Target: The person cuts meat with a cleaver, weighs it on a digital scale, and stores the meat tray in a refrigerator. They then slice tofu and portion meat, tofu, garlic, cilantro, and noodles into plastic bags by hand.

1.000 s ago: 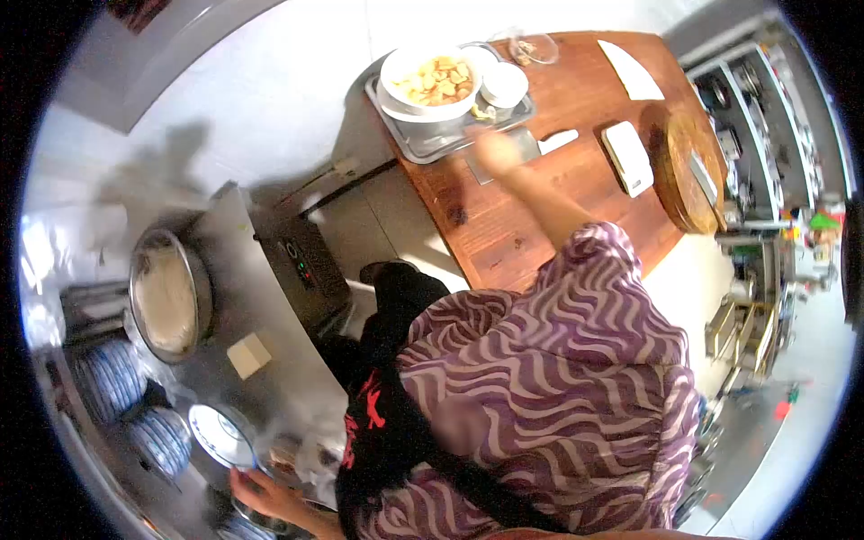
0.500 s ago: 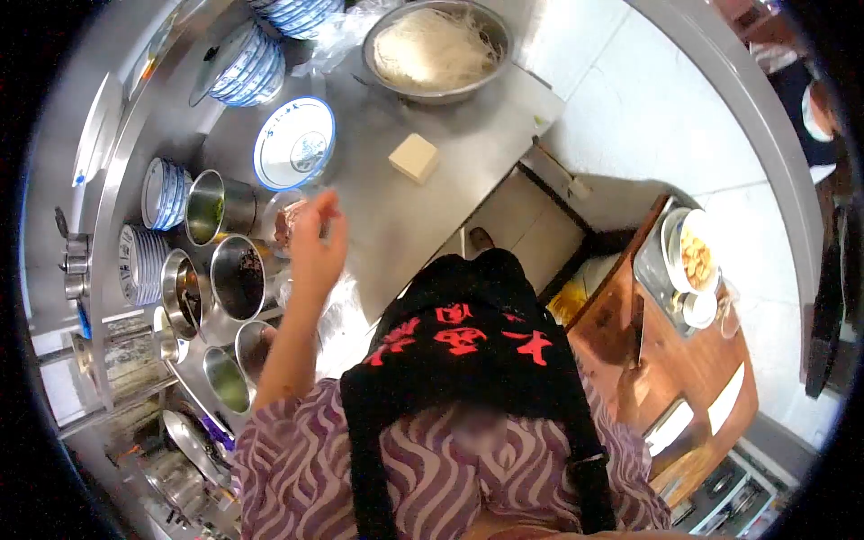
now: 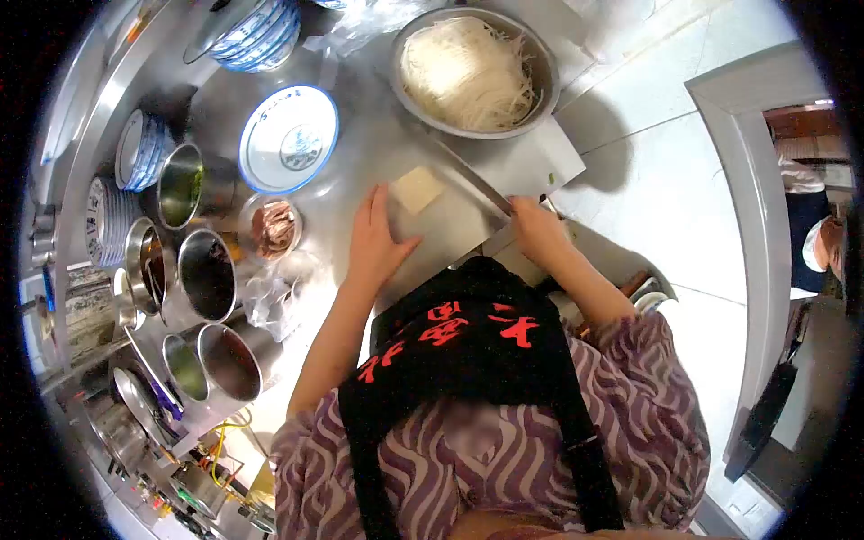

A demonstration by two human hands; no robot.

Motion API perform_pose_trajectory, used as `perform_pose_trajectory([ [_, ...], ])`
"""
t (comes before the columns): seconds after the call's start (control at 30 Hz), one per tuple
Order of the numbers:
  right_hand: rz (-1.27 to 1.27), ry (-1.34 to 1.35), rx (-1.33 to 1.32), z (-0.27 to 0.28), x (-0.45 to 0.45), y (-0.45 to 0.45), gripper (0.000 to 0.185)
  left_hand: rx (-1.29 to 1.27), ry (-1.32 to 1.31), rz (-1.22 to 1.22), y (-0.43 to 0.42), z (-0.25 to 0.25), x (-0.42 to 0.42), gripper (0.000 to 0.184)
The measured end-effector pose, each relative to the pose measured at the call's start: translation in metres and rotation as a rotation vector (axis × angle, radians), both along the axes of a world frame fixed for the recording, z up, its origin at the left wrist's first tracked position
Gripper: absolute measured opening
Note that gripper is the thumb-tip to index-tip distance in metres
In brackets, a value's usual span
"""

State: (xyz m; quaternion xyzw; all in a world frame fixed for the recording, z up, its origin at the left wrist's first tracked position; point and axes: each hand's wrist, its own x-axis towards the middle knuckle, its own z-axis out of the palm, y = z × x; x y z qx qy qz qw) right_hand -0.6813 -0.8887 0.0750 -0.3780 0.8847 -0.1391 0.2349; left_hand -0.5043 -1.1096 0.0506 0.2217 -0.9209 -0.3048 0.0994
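A pale, block-shaped piece that looks like tofu (image 3: 418,189) lies on the steel counter (image 3: 360,135). Beside its near left edge is my left hand (image 3: 378,241), holding nothing, with the thumb spread away from the fingers. My right hand (image 3: 538,232) is closed round the handle of a kitchen knife (image 3: 477,184). The blade points up and left, just right of the block and apart from it. Most of the handle is hidden in my fist. A white bowl with a blue rim (image 3: 292,135) stands left of the block.
A metal basin (image 3: 546,99) of thin white noodles (image 3: 468,72) stands beyond the block. On the left are a small bowl of sliced meat (image 3: 274,228), metal containers (image 3: 207,274), stacked plates (image 3: 106,220) and stacked bowls (image 3: 261,36). Another person (image 3: 810,216) is at far right.
My left hand has come down and right, away from the meat bowl, to the block's side. My right hand has come into view holding the knife. The whole view has shifted.
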Motion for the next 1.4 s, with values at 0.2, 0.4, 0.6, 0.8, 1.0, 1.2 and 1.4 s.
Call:
perform_pose_trajectory([
  [0.2,0.522,0.360,-0.290,-0.167,-0.054,0.006,0.035,0.151,-0.245,0.059,0.018,0.009,-0.074,0.089],
  [0.4,0.447,-0.084,-0.222,-0.022,-0.061,-0.003,0.040,0.024,-0.146,0.180,0.016,-0.041,-0.057,0.089],
  [0.6,0.431,-0.088,-0.156,-0.031,-0.070,-0.027,0.040,-0.275,-0.002,0.619,0.023,-0.070,-0.012,0.091],
  [0.8,0.431,-0.151,0.167,-0.096,-0.041,-0.048,0.038,0.034,-0.256,0.342,0.035,0.006,0.018,0.097],
  [1.0,0.154,-0.011,-0.018,-0.020,-0.018,0.019,0.022,-0.174,0.027,-0.007,0.057,-0.012,0.022,0.087],
  [1.2,0.264,-0.146,0.095,-0.016,-0.060,-0.051,0.023,0.081,-0.093,0.641,0.045,-0.012,-0.036,0.075],
  [1.4,0.415,-0.102,-0.038,0.028,-0.018,-0.041,0.031,-0.149,0.074,0.260,0.033,-0.031,-0.001,0.061],
])
